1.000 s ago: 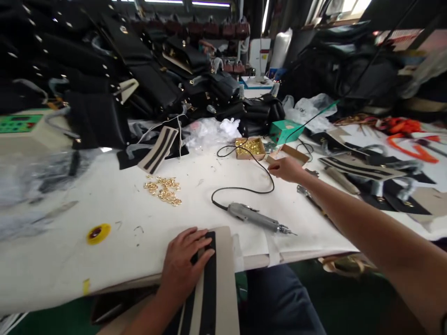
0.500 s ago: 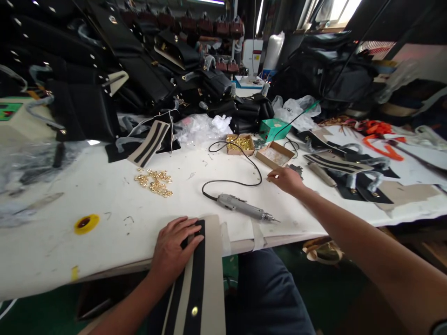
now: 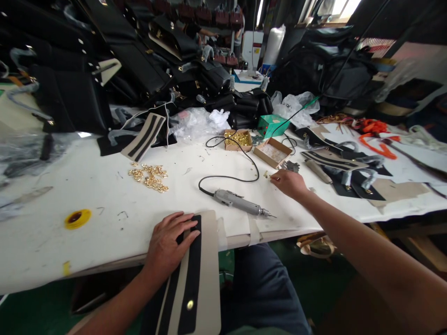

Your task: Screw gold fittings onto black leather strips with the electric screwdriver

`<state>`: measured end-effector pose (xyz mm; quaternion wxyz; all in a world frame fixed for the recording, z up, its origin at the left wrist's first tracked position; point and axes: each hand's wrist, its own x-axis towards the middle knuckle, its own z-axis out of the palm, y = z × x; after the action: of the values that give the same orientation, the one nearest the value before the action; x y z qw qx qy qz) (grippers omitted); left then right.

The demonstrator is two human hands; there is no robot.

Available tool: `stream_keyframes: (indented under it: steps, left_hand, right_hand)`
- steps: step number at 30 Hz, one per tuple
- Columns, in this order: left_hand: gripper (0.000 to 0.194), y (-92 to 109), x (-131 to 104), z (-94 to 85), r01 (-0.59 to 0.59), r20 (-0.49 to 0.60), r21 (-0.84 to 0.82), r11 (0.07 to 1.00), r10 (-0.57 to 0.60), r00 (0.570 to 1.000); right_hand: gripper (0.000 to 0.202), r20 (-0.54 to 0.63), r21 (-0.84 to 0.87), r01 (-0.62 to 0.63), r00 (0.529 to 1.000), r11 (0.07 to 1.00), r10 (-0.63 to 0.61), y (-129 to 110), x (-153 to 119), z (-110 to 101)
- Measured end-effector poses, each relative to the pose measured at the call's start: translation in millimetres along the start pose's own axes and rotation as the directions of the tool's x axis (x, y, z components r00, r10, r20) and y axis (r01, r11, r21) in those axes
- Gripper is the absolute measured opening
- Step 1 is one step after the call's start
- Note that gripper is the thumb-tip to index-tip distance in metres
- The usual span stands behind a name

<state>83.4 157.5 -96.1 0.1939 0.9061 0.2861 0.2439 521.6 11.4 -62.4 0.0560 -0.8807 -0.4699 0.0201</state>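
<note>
My left hand (image 3: 171,239) lies with its fingers spread on a beige panel with black strips (image 3: 206,265), which hangs over the table's front edge. A round gold stud (image 3: 190,304) shows on one black strip. Farther right, my right hand (image 3: 289,182) is down at the tabletop, thumb and fingertips pinched together. Small gold pieces (image 3: 266,174) lie right beside those fingertips; what is in the pinch is hidden. Between the hands rests a grey electric screwdriver (image 3: 239,203), its bit pointing right.
A loose pile of gold clasps (image 3: 150,177) lies to the left, near a yellow tape roll (image 3: 77,218). Behind my right hand stand a box of gold fittings (image 3: 238,139), an open cardboard box (image 3: 273,152) and a green power box (image 3: 272,125). Black bags (image 3: 70,100) crowd the back.
My right hand has shifted slightly right, and small gold pieces now show beside its fingertips. My left hand stays on the panel. The whole view has turned a little.
</note>
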Motion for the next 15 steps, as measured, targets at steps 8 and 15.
stream_keyframes:
  steps: [8,15]
  left_hand:
    - [0.024,0.3,-0.2,0.2,-0.006,-0.004,0.008,1.000,0.006,1.000]
    - [0.025,0.2,0.3,-0.3,-0.011,-0.009,0.018,1.000,0.011,1.000]
  right_hand:
    - [0.029,0.012,0.050,-0.048,0.999,0.998,0.047,0.8,-1.4,-4.0]
    - [0.027,0.091,0.115,-0.099,0.992,0.988,0.089,-0.8,29.8,-4.9]
